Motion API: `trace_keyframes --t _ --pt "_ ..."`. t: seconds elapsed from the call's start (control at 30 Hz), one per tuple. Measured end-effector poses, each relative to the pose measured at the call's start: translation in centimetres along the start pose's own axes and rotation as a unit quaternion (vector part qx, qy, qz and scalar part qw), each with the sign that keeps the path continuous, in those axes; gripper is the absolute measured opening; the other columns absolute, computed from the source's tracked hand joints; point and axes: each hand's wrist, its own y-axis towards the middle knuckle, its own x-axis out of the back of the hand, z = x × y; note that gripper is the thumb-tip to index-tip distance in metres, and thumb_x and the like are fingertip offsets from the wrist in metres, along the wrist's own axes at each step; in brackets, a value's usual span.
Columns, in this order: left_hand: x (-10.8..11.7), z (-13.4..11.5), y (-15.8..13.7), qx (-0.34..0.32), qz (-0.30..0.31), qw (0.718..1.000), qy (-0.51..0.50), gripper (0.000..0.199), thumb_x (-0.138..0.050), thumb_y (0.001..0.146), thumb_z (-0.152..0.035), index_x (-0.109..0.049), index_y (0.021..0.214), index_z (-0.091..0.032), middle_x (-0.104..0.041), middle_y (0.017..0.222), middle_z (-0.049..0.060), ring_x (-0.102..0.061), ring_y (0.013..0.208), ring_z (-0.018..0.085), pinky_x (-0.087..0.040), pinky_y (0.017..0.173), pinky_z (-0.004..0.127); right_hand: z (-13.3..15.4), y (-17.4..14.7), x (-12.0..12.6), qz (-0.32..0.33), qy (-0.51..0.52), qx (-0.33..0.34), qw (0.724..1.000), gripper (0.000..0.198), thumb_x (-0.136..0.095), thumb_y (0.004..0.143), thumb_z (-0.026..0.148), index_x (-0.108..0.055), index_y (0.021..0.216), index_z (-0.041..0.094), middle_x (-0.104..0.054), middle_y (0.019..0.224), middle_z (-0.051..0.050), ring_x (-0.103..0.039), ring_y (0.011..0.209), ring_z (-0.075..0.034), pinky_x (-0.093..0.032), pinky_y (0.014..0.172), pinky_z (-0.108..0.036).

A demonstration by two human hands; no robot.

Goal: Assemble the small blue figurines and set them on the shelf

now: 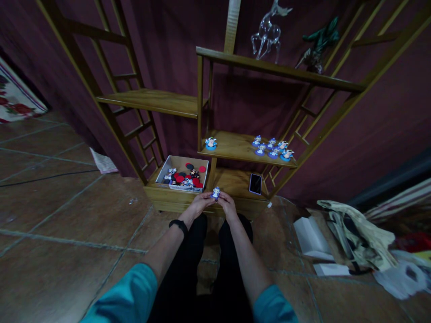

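Between my two hands, in front of the shelf unit, is a small purple-and-white figurine [216, 193]. The fingers of my left hand [201, 202] close on its left side, and my right hand [227, 204] grips it from the right. On the middle shelf [232, 142] stand several similar purple figurines [260, 149] with blue-based ones [287, 154] at the right. A single blue-based figurine [211, 143] stands at that shelf's left end. To the left of my hands, an open cardboard box [164, 171] holds a jumble of figurines and red and black discs [196, 181].
A phone [255, 184] lies on the lower shelf. Up top stand a clear glass deer [267, 33] and a green statue [319, 42]. White boxes [311, 237], a pale cloth bag [360, 229] and a plastic bag [400, 273] lie on the floor at the right.
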Motion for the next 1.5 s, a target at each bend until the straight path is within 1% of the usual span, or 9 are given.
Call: trace_keyframes --t 0.2,0.37,0.5,0.7,0.9,1.03,1.17,1.33,1.5 --pt "0.0 -0.1 -0.2 0.003 0.013 1.0 -0.012 0.041 -0.079 0.054 -0.011 -0.068 0.094 -0.01 -0.071 0.087 0.01 -0.064 0.079 0.016 -0.047 0.082 0.03 -0.3 0.2 0.1 -0.015 0.021 -0.001 1.0 0.034 -0.071 0.054 0.027 -0.069 0.087 0.02 -0.072 0.089 -0.004 -0.065 0.089 -0.023 -0.05 0.084 -0.039" --pt "0.1 0.0 0.1 -0.002 0.001 1.0 -0.009 0.044 -0.081 0.049 -0.01 -0.068 0.092 -0.01 -0.071 0.084 0.009 -0.064 0.077 0.017 -0.047 0.079 0.029 -0.4 0.2 0.2 -0.02 0.03 -0.006 0.999 0.035 -0.072 0.054 0.028 -0.069 0.088 0.019 -0.072 0.091 -0.005 -0.065 0.09 -0.023 -0.05 0.083 -0.04" --pt "0.1 0.2 0.3 -0.018 -0.012 1.0 -0.004 0.046 -0.082 0.046 -0.011 -0.068 0.09 -0.011 -0.07 0.082 0.008 -0.064 0.075 0.017 -0.046 0.077 0.029 -0.3 0.1 0.3 -0.011 0.051 -0.015 0.999 0.037 -0.073 0.053 0.029 -0.069 0.089 0.019 -0.072 0.093 -0.006 -0.065 0.09 -0.023 -0.05 0.083 -0.039" --pt "0.1 0.2 0.2 -0.031 -0.025 0.999 0.018 0.047 -0.082 0.045 -0.012 -0.066 0.09 -0.011 -0.07 0.08 0.007 -0.062 0.073 0.016 -0.045 0.077 0.03 -0.1 -0.3 0.4 -0.004 0.066 -0.031 0.997 0.034 -0.074 0.051 0.029 -0.069 0.083 0.018 -0.072 0.088 -0.006 -0.066 0.086 -0.023 -0.05 0.082 -0.039" --pt "0.1 0.3 0.3 -0.047 -0.036 0.997 0.039 0.044 -0.082 0.045 -0.013 -0.063 0.085 -0.013 -0.068 0.078 0.004 -0.061 0.072 0.014 -0.044 0.076 0.029 0.0 -0.4 0.3 0.014 0.057 -0.04 0.998 0.036 -0.074 0.053 0.033 -0.069 0.085 0.017 -0.072 0.086 -0.005 -0.065 0.087 -0.024 -0.049 0.083 -0.038" --pt "0.2 0.5 0.4 -0.05 -0.032 0.997 0.047 0.044 -0.081 0.044 -0.012 -0.062 0.084 -0.013 -0.068 0.078 0.004 -0.061 0.072 0.014 -0.044 0.074 0.028 0.1 -0.4 0.2 0.027 0.041 -0.043 0.998 0.034 -0.073 0.054 0.035 -0.07 0.083 0.017 -0.072 0.082 -0.004 -0.065 0.082 -0.021 -0.05 0.08 -0.035" --pt "0.3 0.5 0.5 -0.053 -0.031 0.997 0.046 0.045 -0.081 0.043 -0.01 -0.063 0.084 -0.013 -0.068 0.079 0.004 -0.06 0.072 0.014 -0.044 0.075 0.028 0.5 -0.6 0.1 0.045 0.009 -0.04 0.998 0.035 -0.072 0.057 0.039 -0.069 0.085 0.018 -0.071 0.085 -0.003 -0.064 0.083 -0.02 -0.051 0.077 -0.032" --pt "0.3 0.6 0.6 -0.05 -0.022 0.998 0.042 0.044 -0.081 0.044 -0.009 -0.065 0.085 -0.012 -0.068 0.08 0.005 -0.061 0.074 0.015 -0.044 0.077 0.029 0.5 -0.6 0.0 0.038 -0.015 -0.036 0.999 0.035 -0.071 0.059 0.039 -0.068 0.088 0.019 -0.071 0.084 -0.002 -0.064 0.08 -0.018 -0.051 0.074 -0.03" --pt "0.6 0.5 0.6 -0.036 -0.012 0.998 0.044 0.047 -0.081 0.044 -0.009 -0.067 0.089 -0.012 -0.07 0.087 0.007 -0.063 0.079 0.016 -0.044 0.079 0.03 -0.3 0.0 0.1 0.027 -0.044 -0.015 0.999 0.031 -0.07 0.059 0.036 -0.068 0.084 0.019 -0.071 0.081 0.0 -0.063 0.077 -0.017 -0.05 0.073 -0.03"
